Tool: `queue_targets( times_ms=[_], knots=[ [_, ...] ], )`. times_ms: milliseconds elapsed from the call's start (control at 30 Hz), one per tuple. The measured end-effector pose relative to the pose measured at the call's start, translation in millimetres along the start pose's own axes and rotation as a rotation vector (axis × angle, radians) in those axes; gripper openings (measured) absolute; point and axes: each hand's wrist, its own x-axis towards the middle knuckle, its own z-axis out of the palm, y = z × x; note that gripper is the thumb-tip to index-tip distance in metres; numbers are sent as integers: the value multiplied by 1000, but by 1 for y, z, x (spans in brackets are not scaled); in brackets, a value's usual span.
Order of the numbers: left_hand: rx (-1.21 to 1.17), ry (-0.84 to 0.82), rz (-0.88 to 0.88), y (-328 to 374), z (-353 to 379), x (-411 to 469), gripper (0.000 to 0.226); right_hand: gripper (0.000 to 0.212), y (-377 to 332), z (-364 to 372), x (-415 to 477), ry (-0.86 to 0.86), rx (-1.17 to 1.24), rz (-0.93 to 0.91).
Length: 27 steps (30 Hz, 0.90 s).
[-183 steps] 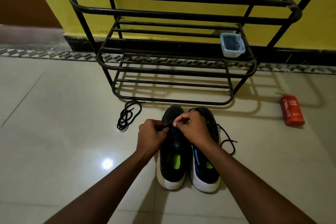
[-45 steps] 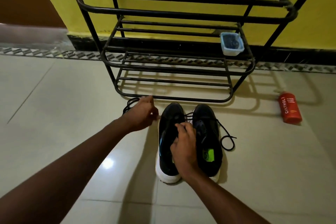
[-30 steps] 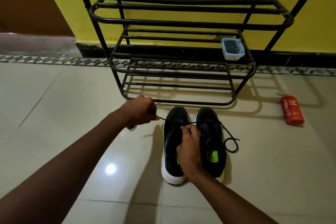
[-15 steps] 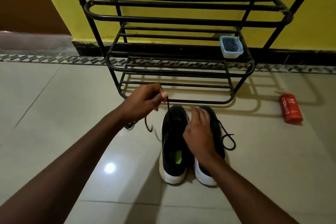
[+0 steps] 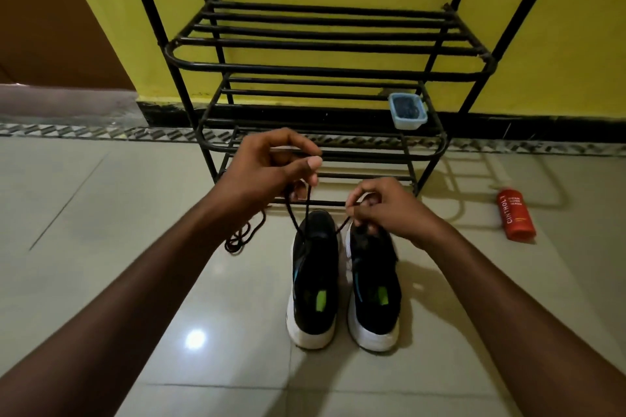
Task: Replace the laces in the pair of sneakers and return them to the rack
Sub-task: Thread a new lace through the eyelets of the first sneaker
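Lacing step, head view, read left to right. Spare lace (image 5: 242, 237): coiled on the floor (image 5: 101, 213), just left of the pair. Left hand (image 5: 271, 167): raised above the left sneaker (image 5: 315, 281), thumb and forefinger pressed together on the working lace (image 5: 306, 210), other fingers curled. 2 strands drop from it to the toe end of that sneaker. Right hand (image 5: 386, 210): lower, over the toe end of the right sneaker (image 5: 372, 284), fingers curled and pinching what I take to be the other run of the same lace, which slants across to the left sneaker. The lace tip is hidden.

Both sneakers stand side by side on the floor, heels toward me, just in front of the rack (image 5: 325, 71). I judge the step to be threading the first eyelets of the left sneaker. To do it well I would draw both ends level before crossing, lay the lace flat, steady the sneaker against tipping while pulling, and lead the slack away from the spare coil.

Small container (image 5: 407, 111): on a rack shelf, right end. Red bottle (image 5: 516, 217): lying on the floor, right of the rack.
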Motion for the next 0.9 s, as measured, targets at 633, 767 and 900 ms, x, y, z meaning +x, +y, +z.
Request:
queue_targets(
  times_ms=[633,767,900],
  knots=[
    [305,-1,-129,77,-11,7,20,12,-95,-37,-53,265,711,-10],
    [295,42,-101,84,-9,10,26,31,-94,-39,-44,414,319,-45],
    [169,77,-78,93,-9,13,24,41,-106,-37,-39,407,297,-124]
  ],
)
